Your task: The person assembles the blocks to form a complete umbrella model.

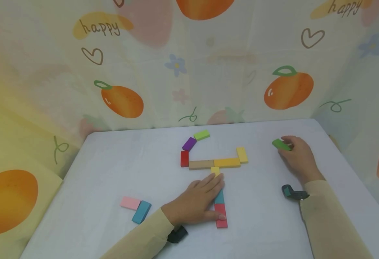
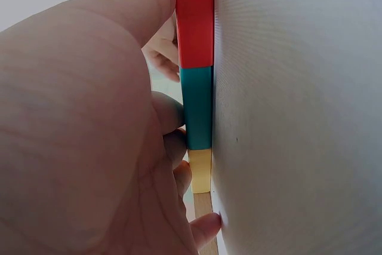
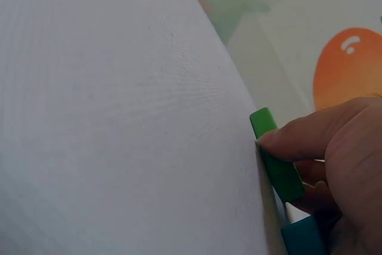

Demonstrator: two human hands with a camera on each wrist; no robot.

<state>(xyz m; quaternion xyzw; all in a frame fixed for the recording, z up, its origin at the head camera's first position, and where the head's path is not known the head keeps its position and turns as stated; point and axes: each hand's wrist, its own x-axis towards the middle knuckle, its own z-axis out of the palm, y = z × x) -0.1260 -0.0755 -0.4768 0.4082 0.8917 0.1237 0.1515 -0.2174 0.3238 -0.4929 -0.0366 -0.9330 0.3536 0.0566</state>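
My left hand (image 1: 199, 201) lies along an upright column of flat blocks, fingers stretched out, thumb on the red block (image 1: 220, 209) at its lower end. Above the red come a teal block (image 2: 198, 108) and a yellow block (image 2: 200, 171), partly hidden by the fingers in the head view. At the column's top runs a row of a tan block (image 1: 201, 164) and an orange-yellow block (image 1: 227, 163). Over at the right side of the table, my right hand (image 1: 298, 158) pinches a green block (image 3: 277, 162) between thumb and fingers. A teal block (image 3: 303, 238) shows below that hand.
From the row's left end, a red block (image 1: 184, 159), a purple block (image 1: 189, 144) and a light green block (image 1: 202, 135) curve upward. Another yellow block (image 1: 242, 154) stands at its right end. Left of my left hand lie a pink block (image 1: 130, 203) and a blue block (image 1: 141, 212).
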